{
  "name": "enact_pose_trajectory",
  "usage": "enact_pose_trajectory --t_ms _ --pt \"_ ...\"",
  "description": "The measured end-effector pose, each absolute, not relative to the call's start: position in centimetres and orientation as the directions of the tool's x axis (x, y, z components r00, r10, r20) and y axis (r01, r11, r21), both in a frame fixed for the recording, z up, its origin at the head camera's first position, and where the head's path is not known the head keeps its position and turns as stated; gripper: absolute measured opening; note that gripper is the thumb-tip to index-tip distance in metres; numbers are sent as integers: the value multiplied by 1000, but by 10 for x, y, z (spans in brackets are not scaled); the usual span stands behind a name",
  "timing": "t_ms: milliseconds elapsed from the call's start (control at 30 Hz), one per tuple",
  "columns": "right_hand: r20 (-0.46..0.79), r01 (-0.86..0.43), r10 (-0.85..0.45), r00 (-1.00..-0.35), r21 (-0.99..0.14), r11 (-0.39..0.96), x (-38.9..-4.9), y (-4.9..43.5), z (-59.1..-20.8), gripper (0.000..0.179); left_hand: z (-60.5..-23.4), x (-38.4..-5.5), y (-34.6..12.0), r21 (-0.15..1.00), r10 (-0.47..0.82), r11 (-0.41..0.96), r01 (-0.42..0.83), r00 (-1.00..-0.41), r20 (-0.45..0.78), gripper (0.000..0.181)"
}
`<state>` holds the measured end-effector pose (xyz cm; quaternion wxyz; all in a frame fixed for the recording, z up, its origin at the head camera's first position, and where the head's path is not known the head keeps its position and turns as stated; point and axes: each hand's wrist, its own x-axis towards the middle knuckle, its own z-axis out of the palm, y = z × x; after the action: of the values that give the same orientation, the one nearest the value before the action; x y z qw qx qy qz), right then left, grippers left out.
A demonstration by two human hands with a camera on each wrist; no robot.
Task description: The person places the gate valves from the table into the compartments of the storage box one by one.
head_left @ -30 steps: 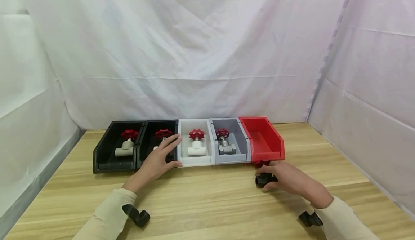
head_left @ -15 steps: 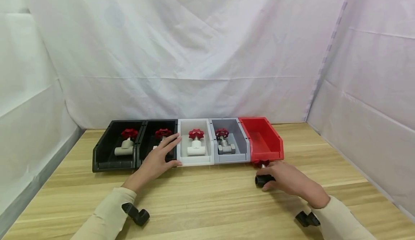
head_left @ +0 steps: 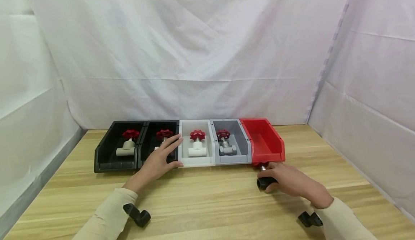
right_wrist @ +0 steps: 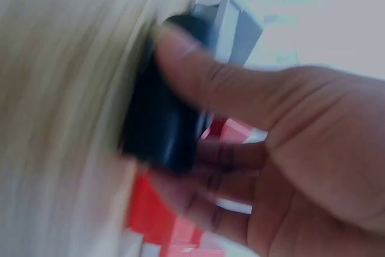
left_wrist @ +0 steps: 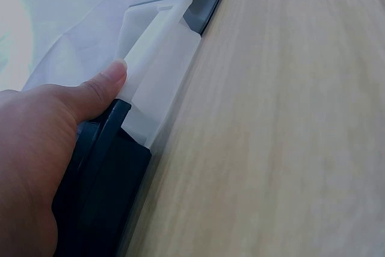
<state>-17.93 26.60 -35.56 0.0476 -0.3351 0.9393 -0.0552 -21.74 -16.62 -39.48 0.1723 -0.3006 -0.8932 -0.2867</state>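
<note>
My right hand grips a black pipe valve with a red handwheel just in front of the red bin. In the right wrist view, the thumb lies along the black valve body and the fingers reach around its other side. My left hand rests over the second black bin, fingers spread towards the white bin. Its thumb touches the white bin's front lip in the left wrist view. That hand partly hides a valve with a red handwheel.
Five-coloured clutter is absent; a row of bins ends at a red bin. The first black bin holds a beige valve, the white one a white valve, the grey bin a metal valve. White cloth hangs behind.
The black valve in my right hand has turned slightly, and more of its metal stem shows below the red handwheel. My left hand stays in place.
</note>
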Motion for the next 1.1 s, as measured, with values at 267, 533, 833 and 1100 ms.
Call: enact_pose_trajectory --t_ms 267,533,833,1100 --pt "-34 -640 -683 -729 -318 699 -190 278 -366 42 -393 -216 -167 409 429 665 625 -768 476 86" --pt "-8 -652 -699 -715 -354 671 -193 282 -373 41 -393 -217 -166 400 437 665 631 -763 476 86" --pt "-6 -674 -719 -695 -342 655 -191 282 -369 37 -396 -218 -165 407 434 661 631 -763 479 86" --pt "12 -678 -718 -696 -341 651 -186 281 -357 38 -397 -219 -166 398 439 654 643 -752 492 86"
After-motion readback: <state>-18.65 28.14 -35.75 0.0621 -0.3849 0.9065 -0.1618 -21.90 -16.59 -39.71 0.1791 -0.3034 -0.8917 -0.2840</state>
